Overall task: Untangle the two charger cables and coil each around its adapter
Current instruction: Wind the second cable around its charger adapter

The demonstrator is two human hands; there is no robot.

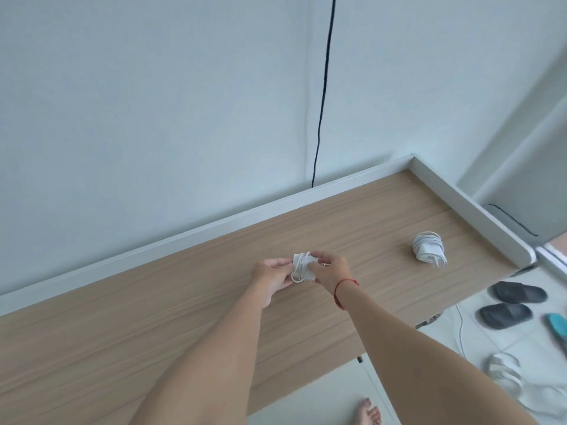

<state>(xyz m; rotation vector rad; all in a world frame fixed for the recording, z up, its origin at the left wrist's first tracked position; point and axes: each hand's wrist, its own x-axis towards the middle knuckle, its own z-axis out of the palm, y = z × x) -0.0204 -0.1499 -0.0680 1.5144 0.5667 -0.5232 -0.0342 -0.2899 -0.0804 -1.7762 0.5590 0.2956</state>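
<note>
Head view: left hand (271, 279) and right hand (329, 268) both pinched the white adapter (306, 268) between them, low over the table (184, 317), cable (297, 273) looped round it. Finished coiled charger (428, 248) lay well apart rightward, nearer the right hand.

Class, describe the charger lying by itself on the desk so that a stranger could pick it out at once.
Start at the long wooden desk against the pale wall and follow it to its right end, near the white raised rim. There lies a white charger, its cable wound round the adapter. Unlike the second charger, held by the left hand and right hand, it lies untouched.
</note>
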